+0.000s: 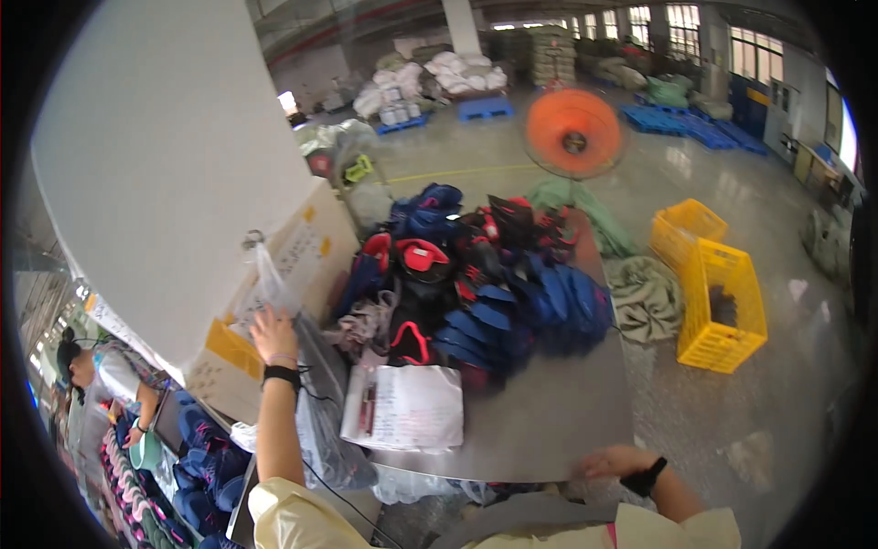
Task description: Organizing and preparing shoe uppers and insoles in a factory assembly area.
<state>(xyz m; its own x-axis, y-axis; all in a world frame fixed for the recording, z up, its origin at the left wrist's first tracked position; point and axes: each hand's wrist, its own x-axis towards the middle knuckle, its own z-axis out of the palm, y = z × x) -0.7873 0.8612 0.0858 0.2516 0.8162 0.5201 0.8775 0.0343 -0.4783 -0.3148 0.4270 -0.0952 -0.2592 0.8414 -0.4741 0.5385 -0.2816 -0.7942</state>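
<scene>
My left hand (274, 337) is raised at the left, fingers apart against a clear plastic bag (320, 393) that hangs from a hook beside the white wall. Over the table's front right edge hovers my right hand (611, 461), slightly blurred, its fingers loosely stretched and nothing visible in them. Heaped on the grey table (558, 412) are what look like shoe uppers: black-and-red ones (423, 261) at the back and middle, and overlapping blue ones (480, 329) towards the right. A stack of written papers (416, 407) lies in front of the heap, with a dark red pen (368, 407) on it.
Yellow crates (722, 306) and a crumpled green cloth (645, 297) lie right of the table. Behind it stands an orange fan (573, 134). At the lower left a co-worker (123, 384) works beside more blue shoe pieces (210, 457). A cable hangs near my left arm.
</scene>
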